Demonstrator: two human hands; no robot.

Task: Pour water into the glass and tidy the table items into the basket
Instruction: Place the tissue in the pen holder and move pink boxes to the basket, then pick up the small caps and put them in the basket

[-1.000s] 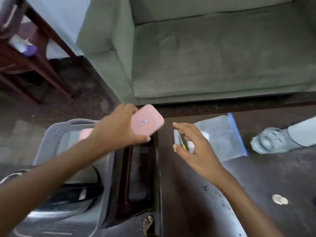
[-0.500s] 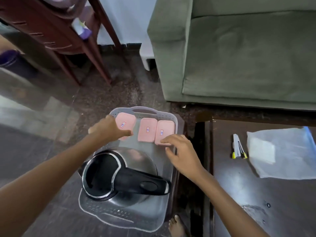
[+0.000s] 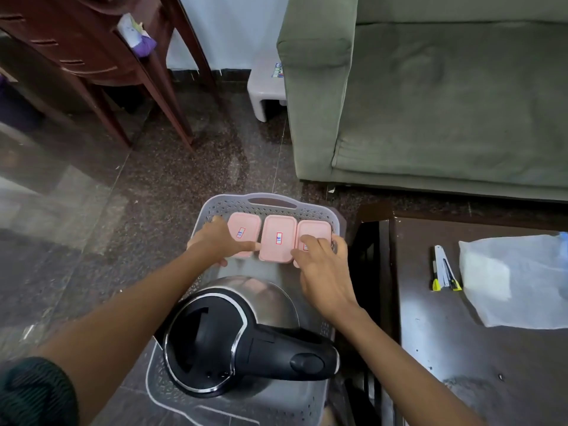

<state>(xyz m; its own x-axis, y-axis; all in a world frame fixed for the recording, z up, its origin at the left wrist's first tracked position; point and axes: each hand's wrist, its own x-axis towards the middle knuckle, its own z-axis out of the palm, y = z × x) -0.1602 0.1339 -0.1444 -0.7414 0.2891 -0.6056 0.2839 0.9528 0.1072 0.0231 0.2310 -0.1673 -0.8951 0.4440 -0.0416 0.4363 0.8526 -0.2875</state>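
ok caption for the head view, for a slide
Left hand and right hand grip the outer pink boxes in the basket, behind the kettle.

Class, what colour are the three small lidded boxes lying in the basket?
The boxes are pale pink, seen best in the head view.
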